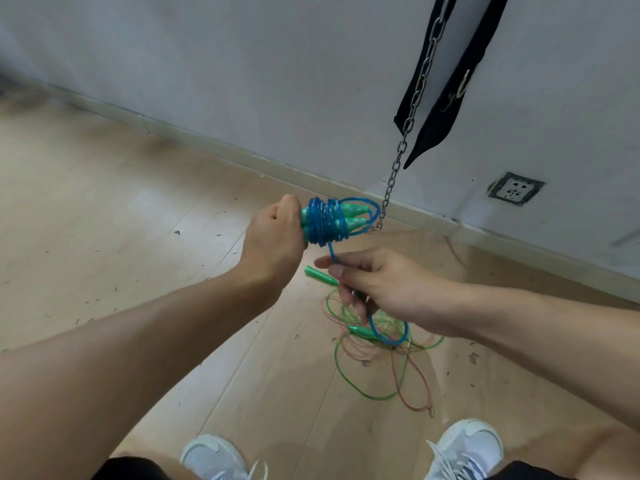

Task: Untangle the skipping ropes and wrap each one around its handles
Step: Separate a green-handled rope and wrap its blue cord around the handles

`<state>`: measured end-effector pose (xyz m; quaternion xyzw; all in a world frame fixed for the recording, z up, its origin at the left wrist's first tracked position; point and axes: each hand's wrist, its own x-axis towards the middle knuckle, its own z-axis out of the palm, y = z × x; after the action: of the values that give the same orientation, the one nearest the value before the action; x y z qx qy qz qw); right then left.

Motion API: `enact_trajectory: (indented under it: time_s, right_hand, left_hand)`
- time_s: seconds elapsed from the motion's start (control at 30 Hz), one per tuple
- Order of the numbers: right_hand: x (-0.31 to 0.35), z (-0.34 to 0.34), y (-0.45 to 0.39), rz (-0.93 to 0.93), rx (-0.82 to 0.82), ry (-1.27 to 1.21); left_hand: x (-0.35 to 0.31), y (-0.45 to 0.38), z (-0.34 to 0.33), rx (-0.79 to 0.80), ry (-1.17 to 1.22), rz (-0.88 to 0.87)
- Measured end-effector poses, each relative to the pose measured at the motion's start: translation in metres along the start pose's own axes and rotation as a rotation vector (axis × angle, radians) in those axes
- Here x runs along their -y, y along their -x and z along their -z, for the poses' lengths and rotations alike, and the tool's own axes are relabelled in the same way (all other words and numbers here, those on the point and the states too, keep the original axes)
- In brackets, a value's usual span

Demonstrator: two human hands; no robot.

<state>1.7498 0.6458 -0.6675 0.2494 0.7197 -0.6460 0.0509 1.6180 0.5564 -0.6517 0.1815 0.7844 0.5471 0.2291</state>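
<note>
My left hand (273, 237) is clenched on the green handles (346, 216), long axis pointing right. Blue rope (325, 221) is coiled round them; its tail drops to my right hand (377, 282), pinched just below. Next wrap goes up over the coil.

glossy translucent plastic blue rope (325, 221), metal chain (412, 109), matt wood-look floor (104, 202)

Soft, even daylight, faint shadows, wide-angle bending at the edges, with the far-left floor (52, 140) smeared and blurry.
</note>
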Motion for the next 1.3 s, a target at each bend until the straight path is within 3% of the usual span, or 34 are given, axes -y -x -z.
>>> enact_trajectory:
  time_s: [0.2,0.37,0.43,0.6,0.7,0.8,1.03,1.3]
  right_hand:
    - [0.005,-0.009,0.013,-0.044,-0.012,0.168]
    - [0.026,-0.002,0.032,0.166,-0.17,0.85]
    - [0.038,0.007,0.037,0.24,-0.281,0.971]
    - [0.048,0.033,0.032,0.325,-0.32,0.431]
    - [0.042,0.048,0.024,0.145,-0.318,-0.018]
    - [0.043,0.051,0.022,0.042,-0.254,-0.266]
    - [0.042,0.039,0.022,0.001,-0.305,-0.512]
    - [0.042,0.026,0.022,-0.026,-0.368,-0.682]
  left_hand:
    - [0.008,-0.009,0.004,-0.101,-0.171,-0.045]
    - [0.013,-0.01,0.007,-0.085,-0.436,-0.26]
    - [0.012,-0.007,0.005,-0.079,-0.515,-0.326]
    - [0.009,-0.003,0.003,0.001,-0.412,-0.448]
    - [0.004,0.001,0.002,0.039,-0.279,-0.442]
    - [0.003,0.003,0.001,0.061,-0.098,-0.372]
    - [0.006,0.008,0.0,0.131,0.075,-0.287]
    - [0.003,0.012,0.003,0.127,0.018,-0.294]
